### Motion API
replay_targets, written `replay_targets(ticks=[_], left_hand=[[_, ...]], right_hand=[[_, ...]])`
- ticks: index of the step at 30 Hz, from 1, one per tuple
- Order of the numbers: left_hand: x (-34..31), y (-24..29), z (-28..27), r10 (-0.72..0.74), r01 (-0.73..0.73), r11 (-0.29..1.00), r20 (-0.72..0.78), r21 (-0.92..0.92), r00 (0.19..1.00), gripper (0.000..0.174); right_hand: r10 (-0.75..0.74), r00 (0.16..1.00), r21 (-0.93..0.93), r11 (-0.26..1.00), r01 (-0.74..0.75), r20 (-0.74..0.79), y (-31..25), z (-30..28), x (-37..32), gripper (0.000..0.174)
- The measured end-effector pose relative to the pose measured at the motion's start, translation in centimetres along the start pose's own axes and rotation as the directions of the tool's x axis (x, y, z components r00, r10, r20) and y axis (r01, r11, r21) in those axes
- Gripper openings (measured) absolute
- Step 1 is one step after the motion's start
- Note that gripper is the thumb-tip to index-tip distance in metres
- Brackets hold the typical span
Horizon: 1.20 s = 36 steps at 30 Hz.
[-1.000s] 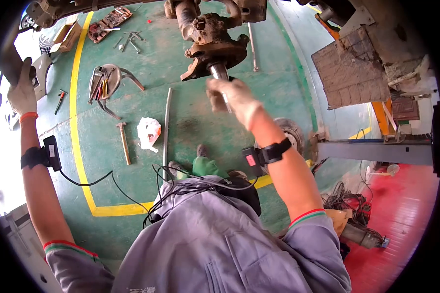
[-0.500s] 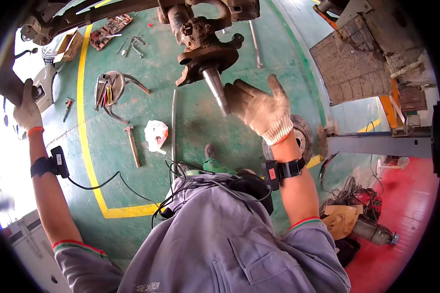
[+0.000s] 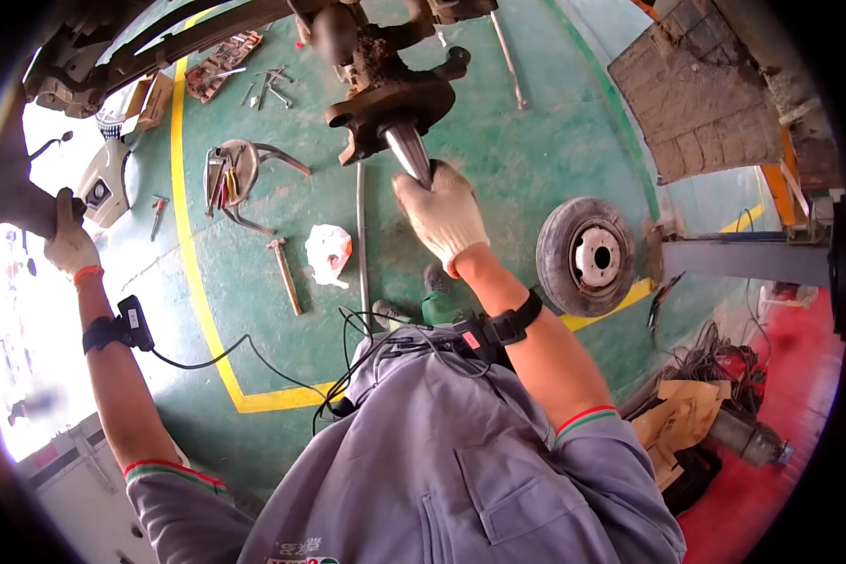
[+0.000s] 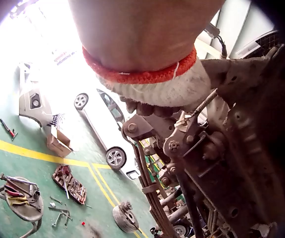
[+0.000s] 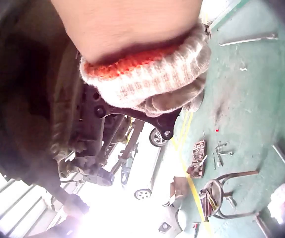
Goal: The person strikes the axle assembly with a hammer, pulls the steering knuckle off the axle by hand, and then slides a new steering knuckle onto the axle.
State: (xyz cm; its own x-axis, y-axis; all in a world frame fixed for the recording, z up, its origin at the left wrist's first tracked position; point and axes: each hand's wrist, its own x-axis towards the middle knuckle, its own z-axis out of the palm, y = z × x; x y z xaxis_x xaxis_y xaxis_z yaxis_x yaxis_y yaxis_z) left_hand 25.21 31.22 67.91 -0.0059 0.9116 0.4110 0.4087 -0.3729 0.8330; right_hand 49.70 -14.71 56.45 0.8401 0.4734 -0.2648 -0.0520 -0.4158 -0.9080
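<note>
A bare steel spindle [image 3: 404, 148] juts down from a rusty, dirt-caked steering knuckle [image 3: 395, 105] under the vehicle. My right hand [image 3: 442, 214], in a white knit glove, holds the spindle near its lower end, fingers curled round it. In the right wrist view the glove [image 5: 147, 84] hides the spindle, and a dark arm of the knuckle shows beyond it. Far to the left, my gloved left hand [image 3: 71, 246] grips the edge of a dark metal beam [image 3: 14, 193]. Its fingertips [image 4: 150, 108] curl close to a bracket in the left wrist view.
On the green floor are a stool [image 3: 244, 174] with pliers on top, a hammer [image 3: 286, 277], a white plastic bag [image 3: 329, 252], a long bar [image 3: 362, 244] and a toolbox [image 3: 218, 70]. A wheel [image 3: 559, 263] lies right; a mud flap [image 3: 696, 103] hangs above.
My right hand first held the spindle, then came off to its right with fingers spread, and now holds its lower end again. The left hand stays at the beam; the view has shifted.
</note>
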Motion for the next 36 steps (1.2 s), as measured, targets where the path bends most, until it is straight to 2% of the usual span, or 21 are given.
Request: replay_targets(ticks=[1, 6, 7, 9, 11, 15, 18, 19, 20, 23, 24, 26, 30, 32, 34, 36], left_hand=[[0.0, 0.1, 0.1, -0.026, 0.026, 0.998, -0.004, -0.060, 1.000, 0.045], [0.1, 0.4, 0.1, -0.043, 0.044, 0.999, -0.034, 0.010, 0.998, 0.043], [0.7, -0.4, -0.1, -0.008, 0.008, 1.000, -0.008, -0.029, 1.000, 0.043], [0.8, -1.0, -0.1, 0.026, -0.025, 0.997, 0.014, -0.069, 1.000, 0.043], [0.7, -1.0, -0.3, 0.084, -0.076, 0.988, 0.052, -0.134, 0.995, 0.043], [1.1, -1.4, -0.2, 0.026, -0.025, 0.989, 0.007, -0.145, 1.000, 0.044], [0.7, -1.0, -0.4, 0.139, -0.140, 0.986, 0.021, 0.090, 0.990, 0.038], [0.9, -1.7, -0.5, 0.201, -0.202, 0.979, 0.059, 0.010, 0.978, 0.037], [1.1, -1.9, -0.5, 0.197, -0.198, 0.980, 0.052, 0.011, 0.979, 0.037], [1.7, -2.6, -0.7, 0.284, -0.292, 0.949, 0.077, 0.118, 0.956, 0.041], [1.8, -2.7, -0.6, 0.281, -0.288, 0.950, 0.075, 0.119, 0.957, 0.041], [2.0, -2.8, -0.4, 0.114, -0.115, 0.993, 0.021, 0.032, 0.993, 0.047], [1.8, -2.7, -0.5, 0.173, -0.173, 0.976, 0.012, 0.130, 0.985, 0.055], [2.0, -2.7, -0.3, 0.067, -0.066, 0.996, -0.018, 0.058, 0.998, 0.058], [1.9, -2.5, -0.4, 0.072, -0.070, 0.994, -0.016, 0.083, 0.997, 0.058], [1.8, -2.4, -0.4, 0.076, -0.074, 0.991, -0.014, 0.107, 0.997, 0.058]], right_hand=[[0.006, 1.000, 0.005, 1.000, -0.006, -0.003, 0.6, 0.2, 0.2, 0.041], [-0.002, 0.998, 0.031, 0.999, 0.004, -0.055, 1.9, 1.1, 0.8, 0.041], [-0.004, 0.999, 0.033, 0.999, 0.005, -0.052, 1.5, 1.0, 0.6, 0.041], [-0.016, 0.998, -0.106, 0.994, 0.009, -0.065, 0.5, 0.4, 0.1, 0.040], [-0.015, 0.998, -0.105, 0.994, 0.008, -0.066, 0.3, 0.3, 0.0, 0.040], [-0.013, 0.998, -0.093, 0.996, 0.006, -0.068, 0.2, 0.5, 0.1, 0.039], [-0.036, 0.996, -0.143, 0.989, 0.024, -0.084, 0.3, 0.4, 0.1, 0.040], [-0.036, 0.995, -0.132, 0.991, 0.023, -0.095, 0.2, 0.4, 0.0, 0.040], [-0.035, 0.994, -0.121, 0.992, 0.022, -0.105, 0.1, 0.5, -0.1, 0.040], [-0.049, 0.993, -0.107, 0.994, 0.038, -0.106, -0.2, 0.5, -0.2, 0.037], [-0.050, 0.994, -0.103, 0.994, 0.040, -0.101, -0.2, 0.5, -0.2, 0.036], [-0.070, 0.991, -0.107, 0.993, 0.058, -0.114, 0.1, 0.6, -0.2, 0.036], [-0.073, 0.991, -0.055, 0.996, 0.068, -0.108, 0.8, 0.8, 0.1, 0.036], [-0.070, 0.993, -0.038, 0.997, 0.066, -0.099, 1.4, 0.9, 0.4, 0.036], [-0.070, 0.993, -0.021, 0.997, 0.069, -0.091, 1.2, 0.9, 0.4, 0.035], [-0.082, 0.991, -0.097, 0.993, 0.071, -0.108, 0.7, 0.7, 0.1, 0.035]])
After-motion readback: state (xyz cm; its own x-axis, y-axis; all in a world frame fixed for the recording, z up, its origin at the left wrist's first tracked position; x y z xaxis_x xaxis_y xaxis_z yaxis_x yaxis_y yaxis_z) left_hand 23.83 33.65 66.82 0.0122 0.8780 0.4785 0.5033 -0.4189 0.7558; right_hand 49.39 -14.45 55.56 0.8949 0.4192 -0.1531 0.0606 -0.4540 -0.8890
